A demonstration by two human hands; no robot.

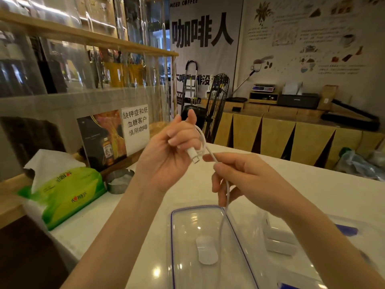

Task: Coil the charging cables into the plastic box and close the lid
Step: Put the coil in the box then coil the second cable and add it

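My left hand (166,151) is raised above the table and curled around a loop of a white charging cable (205,142), whose plug end sticks out below the fingers. My right hand (239,178) pinches the same cable lower down; the rest of it hangs toward the table. Below lies a clear plastic lid with a blue rim (173,236). To its right stands the clear plastic box (373,232) with blue clasps, partly hidden by my right forearm; white pieces show inside it.
A green tissue pack (66,192) lies at the table's left, with a small metal ashtray (119,181) behind it. A wooden shelf with a clear screen and printed signs (135,126) stands at the left. A wooden counter (291,132) runs behind the table.
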